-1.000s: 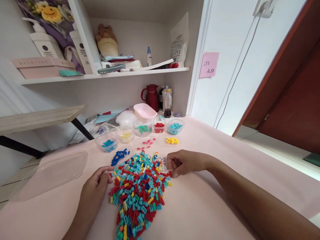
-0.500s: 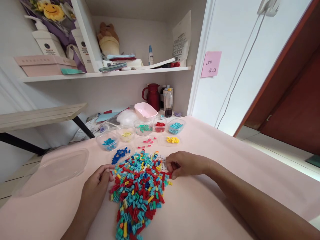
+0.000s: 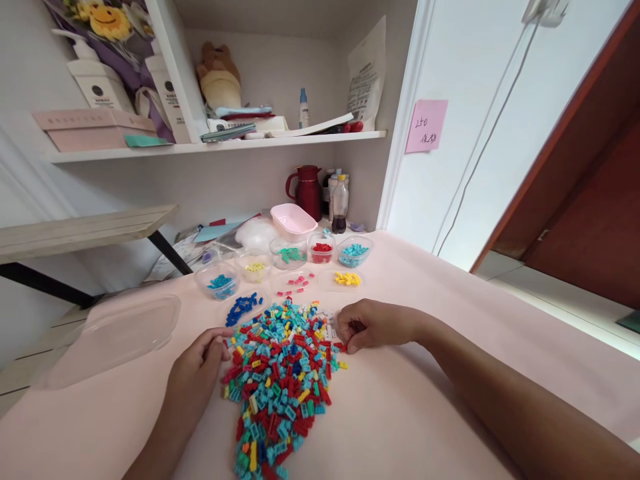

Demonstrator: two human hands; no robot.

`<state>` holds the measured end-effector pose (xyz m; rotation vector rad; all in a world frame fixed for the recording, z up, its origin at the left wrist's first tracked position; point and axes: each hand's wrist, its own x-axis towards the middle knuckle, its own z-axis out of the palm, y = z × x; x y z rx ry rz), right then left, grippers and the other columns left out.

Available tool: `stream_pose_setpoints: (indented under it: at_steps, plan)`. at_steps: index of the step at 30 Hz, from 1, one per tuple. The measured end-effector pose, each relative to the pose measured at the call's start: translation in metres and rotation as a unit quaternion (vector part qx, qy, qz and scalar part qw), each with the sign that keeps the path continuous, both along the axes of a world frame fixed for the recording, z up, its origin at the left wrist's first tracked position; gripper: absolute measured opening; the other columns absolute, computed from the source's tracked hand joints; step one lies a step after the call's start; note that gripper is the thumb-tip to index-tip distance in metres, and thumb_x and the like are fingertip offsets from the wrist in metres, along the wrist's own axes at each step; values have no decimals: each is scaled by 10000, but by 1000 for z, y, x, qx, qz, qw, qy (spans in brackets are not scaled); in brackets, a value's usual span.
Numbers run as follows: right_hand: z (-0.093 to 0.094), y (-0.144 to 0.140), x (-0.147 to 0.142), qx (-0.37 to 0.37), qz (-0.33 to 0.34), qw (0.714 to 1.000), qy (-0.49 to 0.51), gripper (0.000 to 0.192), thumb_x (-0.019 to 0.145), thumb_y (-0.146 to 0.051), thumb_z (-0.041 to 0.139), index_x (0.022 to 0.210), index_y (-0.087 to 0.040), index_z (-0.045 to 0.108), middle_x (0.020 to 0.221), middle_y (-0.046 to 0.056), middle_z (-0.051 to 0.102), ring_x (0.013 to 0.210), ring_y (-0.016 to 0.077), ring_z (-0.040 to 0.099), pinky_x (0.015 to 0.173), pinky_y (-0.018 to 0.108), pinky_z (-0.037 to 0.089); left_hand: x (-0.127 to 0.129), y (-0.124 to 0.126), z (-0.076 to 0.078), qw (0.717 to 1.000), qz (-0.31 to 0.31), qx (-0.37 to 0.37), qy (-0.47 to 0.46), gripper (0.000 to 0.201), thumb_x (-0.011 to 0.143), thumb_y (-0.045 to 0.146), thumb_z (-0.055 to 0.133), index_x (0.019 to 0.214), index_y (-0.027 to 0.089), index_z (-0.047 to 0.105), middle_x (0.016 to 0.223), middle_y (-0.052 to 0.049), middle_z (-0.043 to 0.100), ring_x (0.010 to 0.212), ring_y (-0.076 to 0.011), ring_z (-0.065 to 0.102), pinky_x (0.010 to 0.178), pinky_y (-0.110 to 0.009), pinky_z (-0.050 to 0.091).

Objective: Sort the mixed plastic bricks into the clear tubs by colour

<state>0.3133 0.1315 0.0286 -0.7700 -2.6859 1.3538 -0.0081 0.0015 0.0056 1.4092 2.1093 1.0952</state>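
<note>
A heap of small toy building bricks point(image 3: 285, 373), mostly turquoise and red with yellow, green and blue among them, spreads down the middle of the table. My left hand point(image 3: 200, 363) rests at the heap's left edge, fingers bent together and thumb against them; whatever is in the fingertips is hidden. On the other side, my right hand point(image 3: 373, 325) is curled at the upper right edge, beside some white bricks point(image 3: 330, 331). A red brick point(image 3: 341, 347) lies by its thumb. The curled fingers hide whatever they may hold.
Clear tubs with sorted bricks stand behind the heap: dark blue point(image 3: 243, 309), blue point(image 3: 220, 285), pale yellow point(image 3: 255, 268), green point(image 3: 291, 255), red point(image 3: 321, 249), turquoise point(image 3: 355, 252), pink point(image 3: 297, 285), yellow point(image 3: 347, 279). A clear lid point(image 3: 115, 337) lies left.
The whole view has shifted slightly to the right. Both hands keep nearly the same place and pose at the heap's edges; no brick has visibly been moved.
</note>
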Motion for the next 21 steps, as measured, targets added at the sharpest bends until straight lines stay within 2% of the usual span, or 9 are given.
stream_pose_setpoints:
  at_steps: [4, 9, 11, 21]
  plan:
    - [5, 0, 6, -22, -4, 1000, -17, 81, 733, -223, 597, 762, -167, 546, 732, -22, 546, 642, 96, 469, 575, 205, 364, 2, 0, 2, 1000, -3, -14, 15, 377, 803, 492, 408, 1024, 263, 611, 717, 32, 644, 681, -180, 609, 613, -261, 431]
    - [12, 1, 11, 94, -66, 990, -77, 94, 713, -252, 613, 751, -180, 566, 757, -10, 583, 662, 113, 472, 558, 212, 334, 6, -2, 6, 999, -5, -22, 35, 362, 792, 480, 405, 967, 259, 633, 693, 21, 666, 671, -194, 633, 587, -262, 448]
    - [13, 1, 11, 119, -72, 987, -87, 81, 705, -239, 610, 744, -188, 561, 769, -12, 594, 670, 117, 476, 558, 214, 334, 7, -2, 7, 998, -1, -25, 57, 353, 787, 472, 405, 941, 265, 645, 695, 19, 675, 676, -199, 639, 586, -266, 449]
    - [12, -2, 9, 130, -68, 986, -73, 181, 699, -202, 601, 876, -216, 565, 807, -12, 609, 694, 125, 519, 580, 213, 357, 9, -2, 10, 994, -12, -47, 100, 358, 794, 464, 390, 945, 281, 657, 784, 8, 706, 753, -208, 658, 658, -286, 462]
